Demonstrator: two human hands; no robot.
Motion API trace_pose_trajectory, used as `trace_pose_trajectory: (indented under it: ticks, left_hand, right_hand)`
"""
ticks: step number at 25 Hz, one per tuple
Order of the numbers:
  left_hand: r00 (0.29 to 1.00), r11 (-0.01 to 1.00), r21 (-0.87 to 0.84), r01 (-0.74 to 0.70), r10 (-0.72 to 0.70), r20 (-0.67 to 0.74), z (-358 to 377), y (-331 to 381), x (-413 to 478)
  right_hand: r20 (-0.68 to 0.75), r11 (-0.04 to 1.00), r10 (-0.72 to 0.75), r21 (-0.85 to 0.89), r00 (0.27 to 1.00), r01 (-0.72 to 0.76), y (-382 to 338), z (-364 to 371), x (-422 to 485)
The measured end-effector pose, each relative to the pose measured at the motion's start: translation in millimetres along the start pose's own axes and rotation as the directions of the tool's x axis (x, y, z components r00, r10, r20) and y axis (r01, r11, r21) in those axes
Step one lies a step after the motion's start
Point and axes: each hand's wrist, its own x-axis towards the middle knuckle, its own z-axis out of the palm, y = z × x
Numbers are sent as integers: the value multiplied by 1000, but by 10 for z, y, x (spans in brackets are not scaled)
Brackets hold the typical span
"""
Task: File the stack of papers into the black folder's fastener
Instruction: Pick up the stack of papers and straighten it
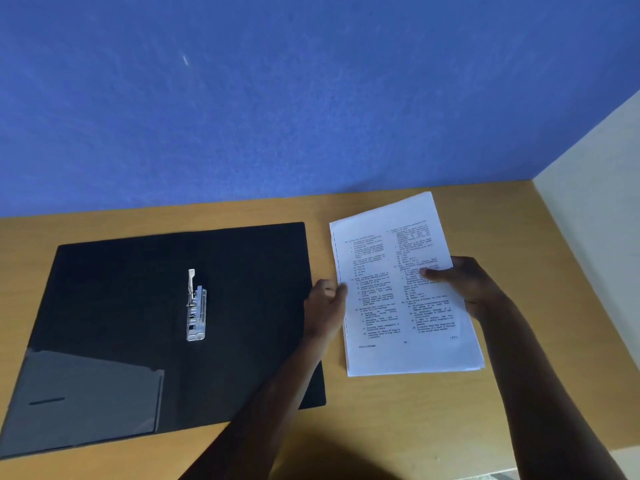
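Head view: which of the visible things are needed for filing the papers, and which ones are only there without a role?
Belong to the job:
- stack of papers, gripped by the left hand and right hand
- black folder, lying open on the table
- metal fastener at its middle

Just there:
- wooden table
- blue wall
- clear pocket inside the folder's left flap

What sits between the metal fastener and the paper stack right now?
In the head view, only the folder's bare black right panel and the left hand, gripping the paper stack by its left edge, lie between it and the fastener.
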Motion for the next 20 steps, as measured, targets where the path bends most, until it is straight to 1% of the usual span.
trace_pose_trajectory:
  ticks: [2,3,5,7,9,12,15,18,20]
  left_hand:
    - [998,985,-168,49,-43,39,-46,47,60]
    - [995,967,-249,62,-40,93,-72,86,97]
    - [972,923,-381,51,41,230,-134,176,184]
    - [945,879,-477,12,147,294,-191,278,258]
    - [925,847,-530,-52,240,293,-269,390,340]
    - [879,801,-582,-138,370,301,-406,540,462]
    - [872,744,-648,-163,415,258,-522,655,529]
    - [860,743,-629,-229,457,227,-524,682,532]
    - [861,728,-641,-243,466,203,-504,664,513]
  right_hand:
    - [50,998,-65,13,997,65,-141,-19,-119]
    - [84,995,-103,23,991,101,-208,-27,-175]
    - [165,980,-196,65,967,188,-322,-33,-262]
    - [223,953,-299,111,928,281,-396,-35,-306]
    - [241,926,-376,147,895,349,-426,-37,-305]
    - [235,893,-448,169,863,417,-414,-38,-251]
    - [189,860,-505,196,842,471,-363,-53,-179]
    - [136,838,-533,220,835,499,-290,-66,-107]
    - [122,828,-543,240,831,506,-230,-50,-69]
